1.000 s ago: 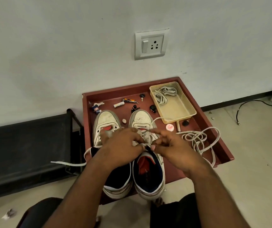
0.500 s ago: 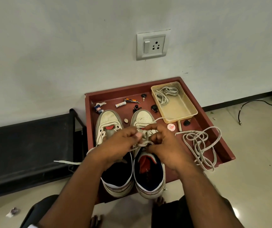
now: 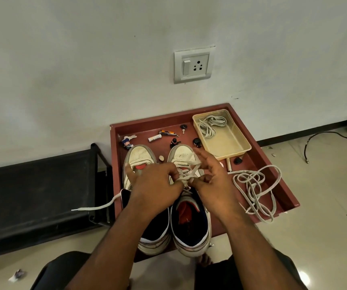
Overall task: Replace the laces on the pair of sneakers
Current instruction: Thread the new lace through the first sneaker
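Observation:
Two white sneakers stand side by side, toes toward the wall, on a dark red tray table (image 3: 273,185). My left hand (image 3: 153,189) lies over the left sneaker (image 3: 140,155) and pinches the white lace (image 3: 186,174) of the right sneaker (image 3: 182,153). My right hand (image 3: 212,183) grips the same lace from the right, its outer fingers spread. One end of this lace trails off the table's left edge. A loose white lace (image 3: 254,187) lies tangled on the table's right side.
A clear beige plastic tray (image 3: 237,151) at the back right holds another coiled lace (image 3: 210,125). Small keys, figurines and a tube lie behind the shoes. A black bench (image 3: 36,191) stands to the left. A wall socket (image 3: 193,64) is above, a black cable (image 3: 331,136) on the floor right.
Both hands have shifted along the right sneaker's lace. My right hand moved up toward the toe and spread its outer fingers. The shoes have not moved.

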The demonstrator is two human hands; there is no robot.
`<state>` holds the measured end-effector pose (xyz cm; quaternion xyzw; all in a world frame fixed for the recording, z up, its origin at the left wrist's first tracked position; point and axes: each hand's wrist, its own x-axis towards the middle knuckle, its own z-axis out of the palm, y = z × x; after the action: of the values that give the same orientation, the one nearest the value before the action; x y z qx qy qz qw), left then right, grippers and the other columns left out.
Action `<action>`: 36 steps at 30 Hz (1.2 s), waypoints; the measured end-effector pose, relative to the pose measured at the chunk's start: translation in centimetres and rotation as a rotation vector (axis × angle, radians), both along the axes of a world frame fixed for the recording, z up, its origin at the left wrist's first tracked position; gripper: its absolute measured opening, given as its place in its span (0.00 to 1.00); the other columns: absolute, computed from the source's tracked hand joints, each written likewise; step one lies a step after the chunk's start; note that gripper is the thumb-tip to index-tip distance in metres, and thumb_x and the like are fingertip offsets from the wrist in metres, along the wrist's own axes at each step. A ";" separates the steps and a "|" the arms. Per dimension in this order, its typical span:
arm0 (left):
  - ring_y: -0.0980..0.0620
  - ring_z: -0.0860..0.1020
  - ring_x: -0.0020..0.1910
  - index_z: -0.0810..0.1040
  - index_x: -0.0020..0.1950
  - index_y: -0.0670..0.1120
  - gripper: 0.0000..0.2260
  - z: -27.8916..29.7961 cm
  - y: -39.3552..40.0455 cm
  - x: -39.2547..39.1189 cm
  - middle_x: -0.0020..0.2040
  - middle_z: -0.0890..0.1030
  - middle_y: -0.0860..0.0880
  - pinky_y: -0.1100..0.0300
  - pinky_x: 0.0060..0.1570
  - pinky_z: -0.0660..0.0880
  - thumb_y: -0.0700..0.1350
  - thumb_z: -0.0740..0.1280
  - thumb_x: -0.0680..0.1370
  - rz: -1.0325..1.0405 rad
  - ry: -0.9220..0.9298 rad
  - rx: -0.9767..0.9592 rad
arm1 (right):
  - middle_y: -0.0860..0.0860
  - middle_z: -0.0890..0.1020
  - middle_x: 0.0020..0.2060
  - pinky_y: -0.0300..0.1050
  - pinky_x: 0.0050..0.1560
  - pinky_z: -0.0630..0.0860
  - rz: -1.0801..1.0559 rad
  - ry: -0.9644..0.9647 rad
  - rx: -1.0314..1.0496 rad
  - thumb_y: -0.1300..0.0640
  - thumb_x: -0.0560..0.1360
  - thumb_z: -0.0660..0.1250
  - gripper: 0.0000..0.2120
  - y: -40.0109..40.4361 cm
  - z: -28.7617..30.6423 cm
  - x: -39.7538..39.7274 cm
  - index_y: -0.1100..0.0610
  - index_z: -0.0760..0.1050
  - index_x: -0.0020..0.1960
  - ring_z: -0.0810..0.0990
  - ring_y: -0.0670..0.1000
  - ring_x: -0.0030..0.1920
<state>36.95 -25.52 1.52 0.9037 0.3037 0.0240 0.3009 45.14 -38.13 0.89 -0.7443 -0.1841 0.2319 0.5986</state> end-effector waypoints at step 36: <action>0.58 0.74 0.58 0.79 0.56 0.57 0.09 1.0 -1.6 -0.6 0.50 0.80 0.60 0.48 0.72 0.46 0.48 0.67 0.77 -0.214 -0.062 -0.003 | 0.45 0.77 0.44 0.43 0.44 0.79 0.126 -0.069 -0.406 0.57 0.69 0.77 0.17 -2.4 0.4 -0.6 0.49 0.81 0.57 0.80 0.47 0.43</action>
<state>36.38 -27.08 2.52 0.9293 0.1961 0.0193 0.3123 44.59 -40.58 1.28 -0.8441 -0.2004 0.2756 0.4140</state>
